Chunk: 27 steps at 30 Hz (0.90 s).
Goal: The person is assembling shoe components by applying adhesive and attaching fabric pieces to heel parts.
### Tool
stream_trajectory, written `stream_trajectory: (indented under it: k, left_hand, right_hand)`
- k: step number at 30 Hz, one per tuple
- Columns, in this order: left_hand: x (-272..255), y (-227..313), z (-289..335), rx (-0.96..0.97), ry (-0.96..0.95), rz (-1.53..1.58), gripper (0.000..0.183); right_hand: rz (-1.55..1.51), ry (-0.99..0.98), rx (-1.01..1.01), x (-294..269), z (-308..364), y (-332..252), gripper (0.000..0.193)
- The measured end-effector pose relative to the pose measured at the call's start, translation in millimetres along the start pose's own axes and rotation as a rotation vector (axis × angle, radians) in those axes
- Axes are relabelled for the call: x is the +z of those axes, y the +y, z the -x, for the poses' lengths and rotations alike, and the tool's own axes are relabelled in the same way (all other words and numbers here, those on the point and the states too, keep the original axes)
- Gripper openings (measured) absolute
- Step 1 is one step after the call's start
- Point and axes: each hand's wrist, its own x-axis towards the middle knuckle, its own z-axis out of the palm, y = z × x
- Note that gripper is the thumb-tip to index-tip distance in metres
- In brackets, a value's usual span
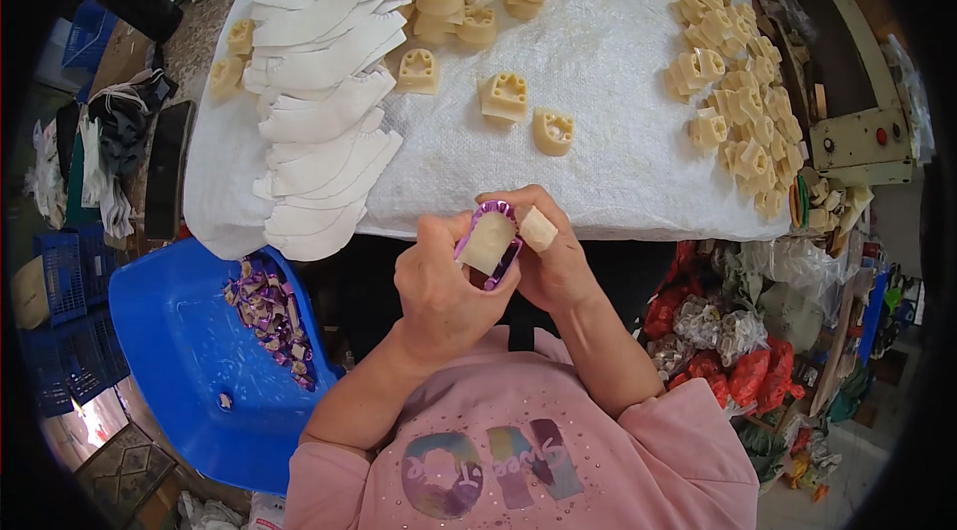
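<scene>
My left hand (439, 276) and my right hand (556, 266) meet in front of the table's near edge. Between them is a shoe heel (489, 241) wrapped in shiny purple sheet, its pale hollow face turned up and the sheet gathered in pleats round the far rim. Fingers of both hands press on its sides. A bare beige heel block (537, 229) is also held in my right hand, against the fingers. Two loose heel blocks, one (503, 96) slightly farther left and another (553, 131) nearer, lie on the table just beyond my hands.
Overlapping white cut pieces (324, 111) run down the left of the white-covered table (598, 81). Many beige blocks are heaped at the back and along the right (743, 101). A blue basin (189, 380) at lower left holds purple-wrapped pieces (274, 321). Plastic bags (743, 360) lie at right.
</scene>
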Motion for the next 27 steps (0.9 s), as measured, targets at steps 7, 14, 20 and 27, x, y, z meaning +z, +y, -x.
stream_trajectory:
  k: [7, 14, 20, 27]
  left_hand:
    - [-1.8, -6.5, 1.7, -0.039, 0.03, -0.001, 0.042]
    - [-26.1, -13.2, -8.6, -0.759, -0.276, 0.928, 0.02]
    - [-30.2, -26.1, -7.1, -0.302, -0.333, 0.487, 0.028]
    - [-34.8, -23.8, 3.1, -0.474, -0.201, 0.706, 0.029]
  right_hand:
    - [0.911, 0.138, -0.293, 11.5, -4.0, -2.7, 0.03]
    - [0.538, -0.156, -0.215, -0.9, -10.8, -15.1, 0.037]
    - [0.969, -0.183, -0.319, 3.8, -12.5, -26.7, 0.026]
    - [1.337, -0.146, -0.468, 24.3, -19.0, -25.9, 0.02]
